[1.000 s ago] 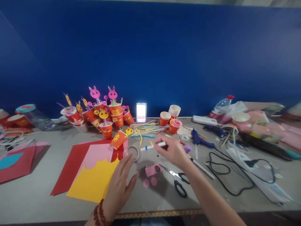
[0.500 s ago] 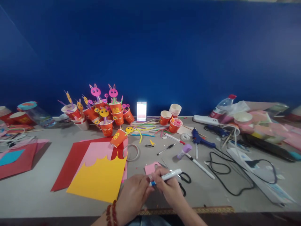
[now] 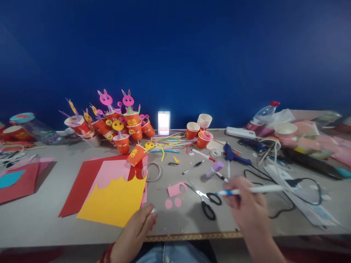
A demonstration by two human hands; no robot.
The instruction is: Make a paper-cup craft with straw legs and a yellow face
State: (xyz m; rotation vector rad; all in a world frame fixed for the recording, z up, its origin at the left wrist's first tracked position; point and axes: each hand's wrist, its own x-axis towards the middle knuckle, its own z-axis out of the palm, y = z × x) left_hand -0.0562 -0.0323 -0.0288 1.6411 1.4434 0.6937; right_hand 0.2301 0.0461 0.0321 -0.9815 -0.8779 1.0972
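Observation:
My right hand is closed round a white marker with a blue band, held level over the table at the right, its tip pointing left toward the black-handled scissors. The hand is smeared by motion. Near the table's front edge my left hand pinches a small white cap. It sits beside the corner of a yellow sheet. Between the hands lie a pink paper cut-out and two small pink discs.
Red and pink sheets lie under the yellow one, with a tape ring beside them. Orange cups with paper bunnies crowd the back left. A blue glue gun, purple glue stick, cables, a bottle and bags fill the right.
My hands, joined on the marker half a second ago, have pulled apart. The right hand swung right with the marker; the left drew back left with the cap.

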